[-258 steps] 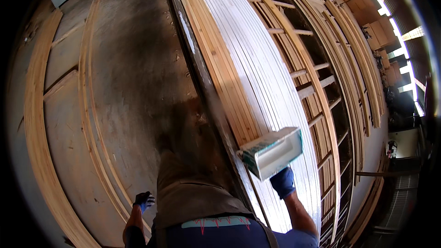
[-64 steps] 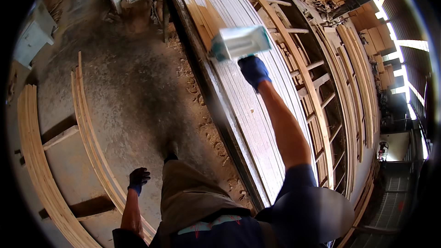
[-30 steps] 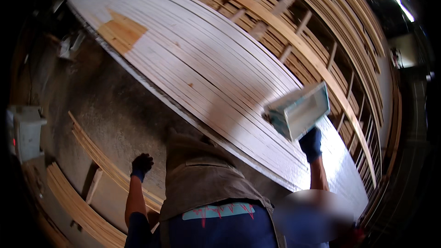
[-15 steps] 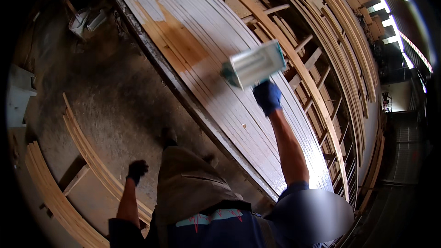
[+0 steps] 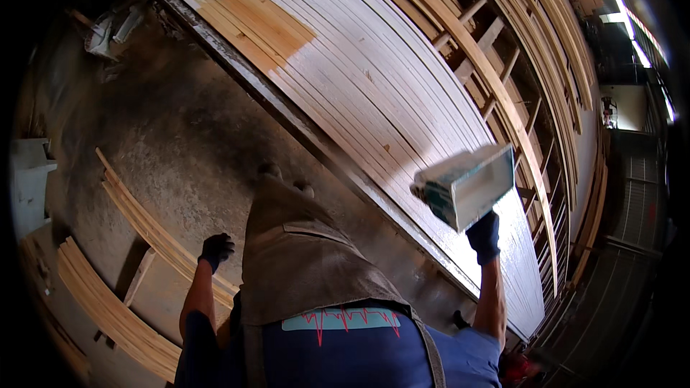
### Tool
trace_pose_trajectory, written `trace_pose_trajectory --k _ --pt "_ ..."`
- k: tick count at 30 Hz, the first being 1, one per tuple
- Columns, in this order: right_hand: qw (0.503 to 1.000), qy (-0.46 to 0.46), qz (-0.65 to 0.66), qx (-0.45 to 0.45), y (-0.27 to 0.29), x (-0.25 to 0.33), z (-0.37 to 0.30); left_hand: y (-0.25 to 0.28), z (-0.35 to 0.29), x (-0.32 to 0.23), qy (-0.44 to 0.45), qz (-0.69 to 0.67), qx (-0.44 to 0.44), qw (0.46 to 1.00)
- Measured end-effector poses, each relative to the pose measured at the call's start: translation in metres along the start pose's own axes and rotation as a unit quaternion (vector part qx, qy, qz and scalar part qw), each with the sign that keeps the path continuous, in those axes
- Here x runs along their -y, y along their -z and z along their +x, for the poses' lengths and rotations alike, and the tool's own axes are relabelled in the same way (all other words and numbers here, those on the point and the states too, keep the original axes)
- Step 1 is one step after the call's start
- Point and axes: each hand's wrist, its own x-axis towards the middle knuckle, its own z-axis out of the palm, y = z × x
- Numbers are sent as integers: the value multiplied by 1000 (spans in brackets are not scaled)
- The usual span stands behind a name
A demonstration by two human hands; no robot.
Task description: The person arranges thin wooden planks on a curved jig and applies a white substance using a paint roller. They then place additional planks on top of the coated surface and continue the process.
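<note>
1. The box (image 5: 471, 183), open-mouthed, white inside and smeared teal outside, is above the white boards (image 5: 402, 118), toward their near right end and closer to their far long edge than to the one by the person; whether its underside touches them, I cannot tell
2. It looks light enough for one arm, with thin, fairly stiff walls; any liquid inside, which the view does not settle, would make it heavier and apt to slop when tilted
3. The smears, if wet, would make the outer walls slippery, so the lower rim at the person's end seems the best hold, clear of the open mouth
4. The right hand (image 5: 483, 238), in a dark glove, is closed on that lower end, palm beneath; the exact finger placing, and whether there is a handle, are hidden
5. The left hand (image 5: 217, 249), also gloved, hangs with fingers loosely curled and no object seen in it, near the thin strips (image 5: 147, 221) and well apart from the box
6. The boards lie side by side along the dark-edged surface (image 5: 287, 115); a bare wood patch (image 5: 262, 21) shows toward their far left end, while the near right end has a wet-looking shine
</note>
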Motion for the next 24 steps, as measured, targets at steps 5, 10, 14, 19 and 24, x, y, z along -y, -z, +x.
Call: trace_pose_trajectory --k 5,10,14,19,24 --pt "982 -82 -135 105 -17 -17 -68 -82 -47 -15 25 21 -114 993" --pt "998 7 -47 48 -47 62 4 -48 -44 -74 -83 -68 -94 990" --pt "996 67 -55 18 -87 182 113 -87 -69 -146 -183 -24 -186 965" --pt "988 154 -7 -14 -120 309 237 0 -41 -192 -167 -68 -55 982" --pt "996 85 -19 -25 -83 269 234 -11 -83 -228 -150 -95 -74 981"
